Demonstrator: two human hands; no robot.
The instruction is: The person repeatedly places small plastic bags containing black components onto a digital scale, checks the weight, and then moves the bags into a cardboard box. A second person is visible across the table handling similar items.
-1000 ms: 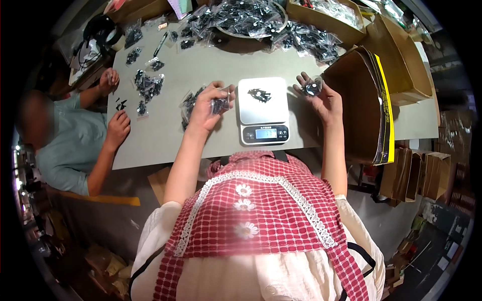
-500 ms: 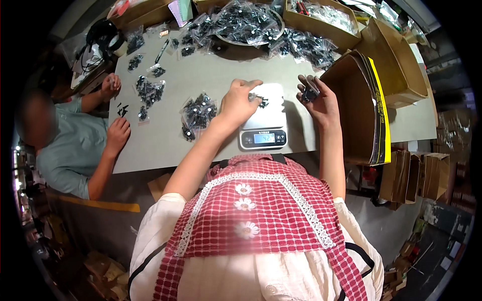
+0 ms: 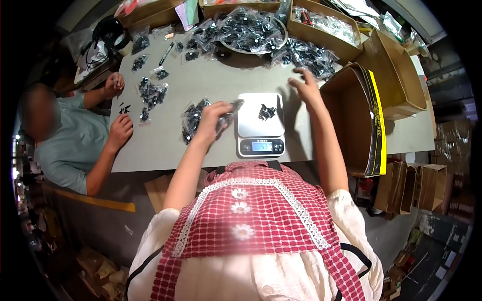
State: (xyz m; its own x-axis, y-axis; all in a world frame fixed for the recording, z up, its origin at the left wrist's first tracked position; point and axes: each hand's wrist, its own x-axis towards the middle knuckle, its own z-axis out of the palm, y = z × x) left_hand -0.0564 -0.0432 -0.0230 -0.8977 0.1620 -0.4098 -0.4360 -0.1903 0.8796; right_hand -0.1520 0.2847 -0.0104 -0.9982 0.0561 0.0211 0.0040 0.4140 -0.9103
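Observation:
A white digital scale [image 3: 244,118] with a lit display stands on the table in front of me. A small heap of black parts [image 3: 267,112] rests on its plate. My left hand [image 3: 213,121] is at the plate's left edge, fingers closed on what looks like a small clear plastic bag [image 3: 236,105], blurred by motion. Beneath and beside that hand lies a cluster of bagged black parts [image 3: 193,120]. My right hand [image 3: 307,89] is beyond the scale's right side, fingers apart, close to the near edge of a pile of bagged black parts [image 3: 312,59]. I see nothing held in it.
A round basin [image 3: 284,31] heaped with bagged black parts stands at the back. Open cardboard boxes [image 3: 346,120] line the right side. More small bags [image 3: 152,94] and a pen [image 3: 166,54] lie at left. A co-worker [image 3: 75,138] sits at the left edge, handling small black parts.
My left hand has moved left off the scale plate, uncovering the black parts there. My right hand has reached farther forward, and the dark parts seen in it before no longer show.

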